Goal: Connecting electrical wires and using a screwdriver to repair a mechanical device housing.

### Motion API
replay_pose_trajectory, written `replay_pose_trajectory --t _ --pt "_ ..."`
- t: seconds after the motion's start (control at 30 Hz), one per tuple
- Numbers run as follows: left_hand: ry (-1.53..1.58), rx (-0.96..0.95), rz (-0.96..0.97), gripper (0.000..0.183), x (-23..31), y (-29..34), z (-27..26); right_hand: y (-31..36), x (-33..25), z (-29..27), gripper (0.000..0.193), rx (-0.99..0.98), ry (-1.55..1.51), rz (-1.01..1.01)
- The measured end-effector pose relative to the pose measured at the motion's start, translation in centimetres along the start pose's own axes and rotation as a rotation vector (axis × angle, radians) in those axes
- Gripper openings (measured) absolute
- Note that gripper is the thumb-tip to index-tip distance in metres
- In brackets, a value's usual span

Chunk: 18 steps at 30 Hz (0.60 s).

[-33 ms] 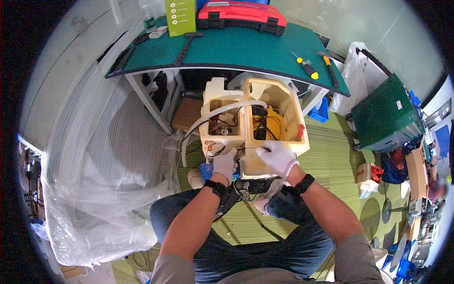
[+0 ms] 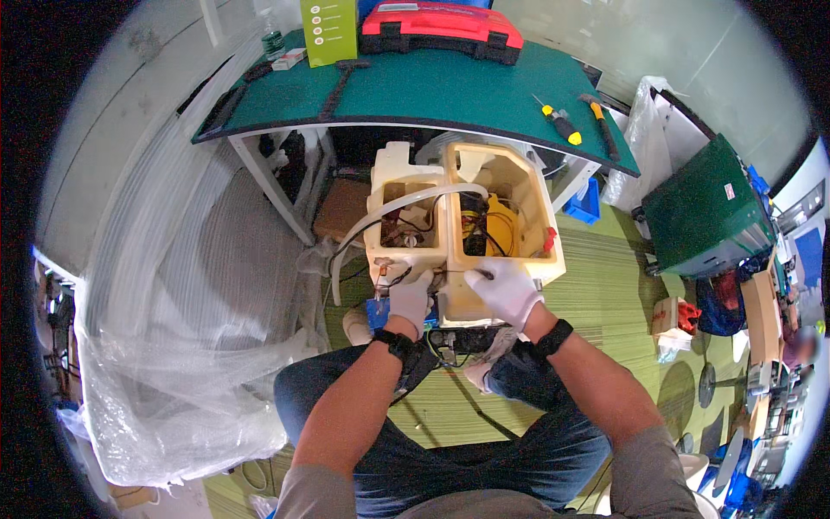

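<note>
A cream plastic housing [image 2: 553, 259] with two deep open compartments stands on the floor in front of me. My left hand [image 2: 411, 297], in a white glove, is closed at the housing's near ledge, beside a black cable [image 2: 398, 278]. What its fingers pinch is too small to make out. My right hand [image 2: 506, 291], gloved too, is closed over the near rim of the right compartment, fingertips turned toward my left hand; their contents are hidden. A yellow part [image 2: 501, 227] sits in the right compartment. A pale hose [image 2: 372, 221] arches over the left one.
Beyond the housing stands a green-topped table [image 2: 432, 95] bearing a red tool case [image 2: 441, 33], a hammer [image 2: 600, 125] and a yellow-black screwdriver [image 2: 560, 124]. Plastic-wrapped material [image 2: 199, 346] is at left. A blue bin [image 2: 584, 203] and green cabinet [image 2: 709, 212] are at right.
My right hand has shifted very slightly to the left. My left hand and the housing look the same.
</note>
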<state>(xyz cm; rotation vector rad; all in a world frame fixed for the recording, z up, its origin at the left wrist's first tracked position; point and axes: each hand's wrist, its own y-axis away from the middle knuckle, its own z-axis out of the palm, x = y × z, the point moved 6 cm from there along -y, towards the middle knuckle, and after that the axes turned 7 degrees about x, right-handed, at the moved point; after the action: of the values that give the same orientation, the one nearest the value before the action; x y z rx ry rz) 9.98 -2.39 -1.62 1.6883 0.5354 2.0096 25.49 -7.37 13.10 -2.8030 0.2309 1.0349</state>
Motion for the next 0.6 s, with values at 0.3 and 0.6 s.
replay_pose_trajectory --t 0.3,0.6 --pt "-0.119 -0.079 0.170 0.026 1.2 1.3 1.5 -0.7 -0.1 1.1 0.033 -0.038 -0.118 0.034" --pt "-0.529 -0.151 0.789 0.032 1.1 0.3 0.7 -0.2 -1.1 2.1 0.029 -0.024 -0.387 -0.044"
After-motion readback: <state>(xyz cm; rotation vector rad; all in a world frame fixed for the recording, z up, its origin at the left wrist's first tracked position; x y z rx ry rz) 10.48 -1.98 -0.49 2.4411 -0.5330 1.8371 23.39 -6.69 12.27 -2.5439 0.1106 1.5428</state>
